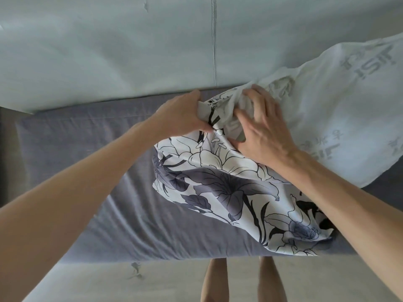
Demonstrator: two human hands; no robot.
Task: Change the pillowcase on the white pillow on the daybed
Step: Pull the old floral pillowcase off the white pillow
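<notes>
A white pillow (340,110) with grey printed lettering lies at the right on the daybed, its left end bunched. A floral pillowcase (222,188), white with grey and black lilies, spreads over the mattress toward the front edge. My left hand (181,114) pinches the pillowcase's open edge at the pillow's left end. My right hand (259,129) presses on the pillow's corner, fingers curled into the bunched cloth where pillow and case meet. Whether the corner sits inside the case I cannot tell.
The daybed mattress (82,162) has a grey-blue sheet. A pale green padded backrest (109,51) runs along the far side. Below the front edge are a light floor (109,284) and my bare legs (235,282).
</notes>
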